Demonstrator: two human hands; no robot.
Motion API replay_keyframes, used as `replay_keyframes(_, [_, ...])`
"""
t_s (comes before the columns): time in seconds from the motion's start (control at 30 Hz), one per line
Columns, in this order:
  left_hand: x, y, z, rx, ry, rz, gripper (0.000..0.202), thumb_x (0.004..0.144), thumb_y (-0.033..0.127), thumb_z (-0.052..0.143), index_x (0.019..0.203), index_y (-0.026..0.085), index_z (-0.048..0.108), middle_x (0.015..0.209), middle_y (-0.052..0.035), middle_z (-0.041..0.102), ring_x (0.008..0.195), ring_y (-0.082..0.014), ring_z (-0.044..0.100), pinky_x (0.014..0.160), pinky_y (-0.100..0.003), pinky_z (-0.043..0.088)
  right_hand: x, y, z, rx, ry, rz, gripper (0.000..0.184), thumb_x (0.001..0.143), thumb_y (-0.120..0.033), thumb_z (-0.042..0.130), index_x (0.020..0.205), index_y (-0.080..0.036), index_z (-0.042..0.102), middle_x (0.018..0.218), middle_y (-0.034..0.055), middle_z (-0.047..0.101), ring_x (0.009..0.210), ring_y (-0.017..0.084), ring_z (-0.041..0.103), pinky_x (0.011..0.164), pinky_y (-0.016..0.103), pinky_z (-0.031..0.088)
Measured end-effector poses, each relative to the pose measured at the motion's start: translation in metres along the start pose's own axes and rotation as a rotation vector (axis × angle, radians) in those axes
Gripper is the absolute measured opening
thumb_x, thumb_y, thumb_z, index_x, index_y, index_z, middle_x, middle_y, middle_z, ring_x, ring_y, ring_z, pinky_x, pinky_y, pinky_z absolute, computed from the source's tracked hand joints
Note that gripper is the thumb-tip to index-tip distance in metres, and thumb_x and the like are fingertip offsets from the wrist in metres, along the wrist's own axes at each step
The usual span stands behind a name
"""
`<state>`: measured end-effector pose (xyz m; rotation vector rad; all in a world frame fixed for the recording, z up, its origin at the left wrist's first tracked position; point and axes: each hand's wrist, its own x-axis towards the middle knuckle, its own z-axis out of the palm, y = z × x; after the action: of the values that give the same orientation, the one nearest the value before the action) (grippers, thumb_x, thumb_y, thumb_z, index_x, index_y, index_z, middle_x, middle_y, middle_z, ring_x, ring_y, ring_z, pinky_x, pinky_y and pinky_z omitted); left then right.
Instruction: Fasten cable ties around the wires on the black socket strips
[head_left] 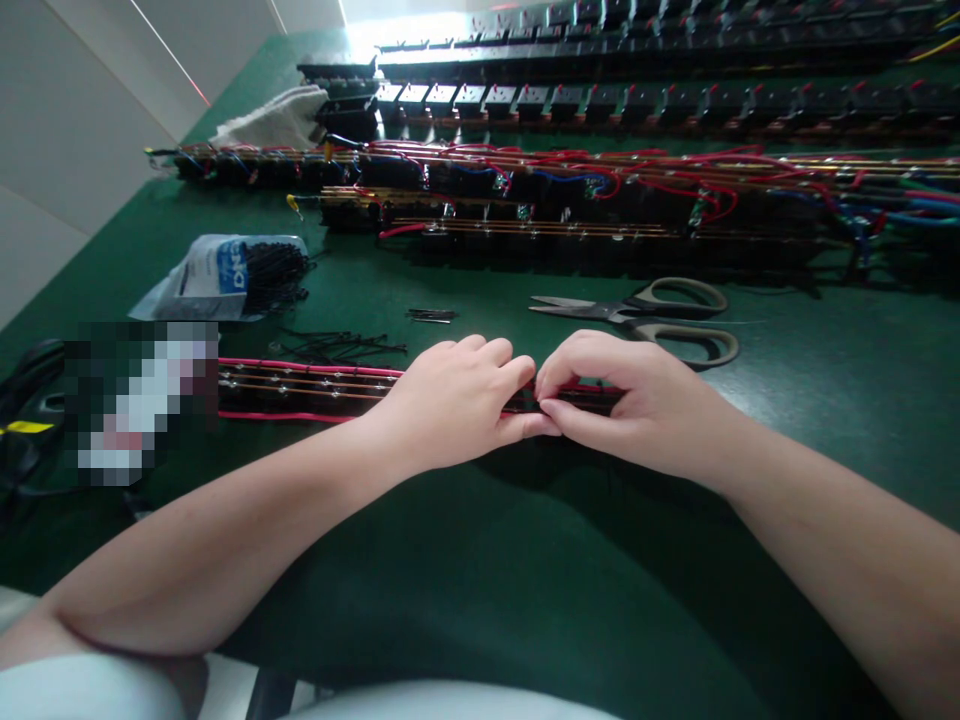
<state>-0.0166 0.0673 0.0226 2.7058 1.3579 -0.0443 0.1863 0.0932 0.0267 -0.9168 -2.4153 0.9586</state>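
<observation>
A long black socket strip (315,385) with copper rods and red wires lies across the table in front of me. My left hand (457,400) is closed over its middle, fingers curled on the far side and the thumb stretched along the near side. Right beside it, my right hand (622,395) is closed in a pinch at the strip, thumb and fingertips together near my left thumb. What the pinch holds is too small and hidden to tell. Loose black cable ties (341,347) lie just beyond the strip, with a few more ties (431,315) farther right.
Scissors (637,315) lie beyond my right hand. At the left is a plastic bag (217,280) of black cable ties, near a black cable (30,400). Several wired strips (562,190) and socket rows (600,100) fill the far side, with a white cloth (274,115).
</observation>
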Motion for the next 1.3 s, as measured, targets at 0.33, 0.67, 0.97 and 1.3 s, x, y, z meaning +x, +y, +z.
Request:
replay_keyframes(0.33, [0.0001,0.0001,0.0003,0.006,0.002,0.001,0.052,0.099,0.065,0.039,0.11,0.02,0.062,0.098,-0.0064,0.063,0.089,-0.0243,0.062,0.069,-0.032,0.045,0.0011,0.0007,-0.0038,0.045,-0.041,0.02,0.008,0.084,-0.028,0.065,0.079,-0.022,0.069,0.084,0.0056,0.072,0.08,0.022,0.065,0.072,0.038,0.051])
replay_keyframes(0.67, [-0.0011,-0.0001,0.003,0.027,0.009,0.01,0.052,0.097,0.065,0.045,0.115,0.019,0.06,0.101,-0.0074,0.064,0.091,-0.0236,0.062,0.068,-0.031,0.044,-0.0014,-0.0013,-0.0019,0.051,0.069,0.069,0.01,0.088,-0.028,0.062,0.083,-0.022,0.069,0.081,0.0034,0.074,0.072,0.019,0.066,0.064,0.031,0.052])
replay_keyframes(0.97, [-0.0012,0.0011,0.0,0.021,0.009,-0.001,0.051,0.097,0.065,0.043,0.115,0.02,0.061,0.1,-0.0074,0.064,0.09,-0.0253,0.063,0.066,-0.033,0.044,-0.0014,0.004,-0.0022,0.078,0.048,0.032,0.011,0.086,-0.031,0.064,0.079,-0.025,0.069,0.083,0.0025,0.075,0.075,0.021,0.068,0.067,0.034,0.054])
replay_keyframes(1.3, [-0.0016,0.0003,-0.0002,-0.029,0.017,-0.025,0.046,0.096,0.064,0.047,0.109,0.023,0.063,0.096,-0.005,0.063,0.087,-0.0242,0.062,0.064,-0.032,0.043,-0.0009,0.0013,-0.0027,0.055,0.02,-0.013,0.006,0.083,-0.027,0.065,0.081,-0.024,0.07,0.083,0.0037,0.073,0.077,0.022,0.067,0.07,0.037,0.054])
